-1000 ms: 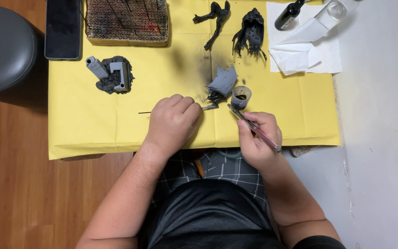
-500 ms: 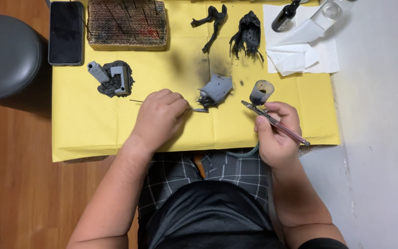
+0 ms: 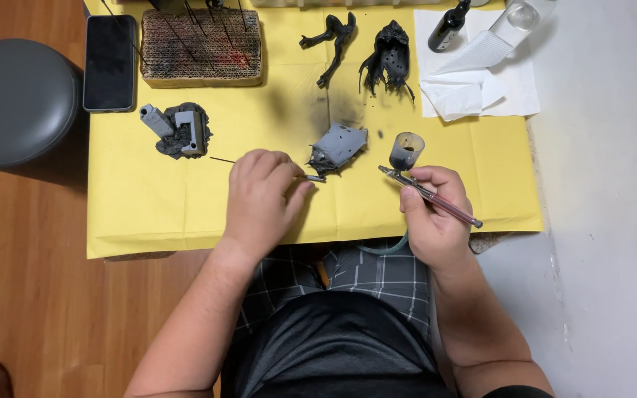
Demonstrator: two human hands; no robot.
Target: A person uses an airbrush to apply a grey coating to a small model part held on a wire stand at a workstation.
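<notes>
Pinching a stick [image 3: 259,163], left fingers [image 3: 289,177] hold grey part [image 3: 339,144] beyond.

Left hand [image 3: 259,203] covers the middle of the thin stick [image 3: 223,159], grip hidden. Cardboard block [image 3: 202,46] with its skewers cut off at top edge; clear cup [image 3: 519,16] too. Airbrush hose [image 3: 385,249] disappears under table edge. Holes on black figure [image 3: 388,59] too small to tell.
</notes>
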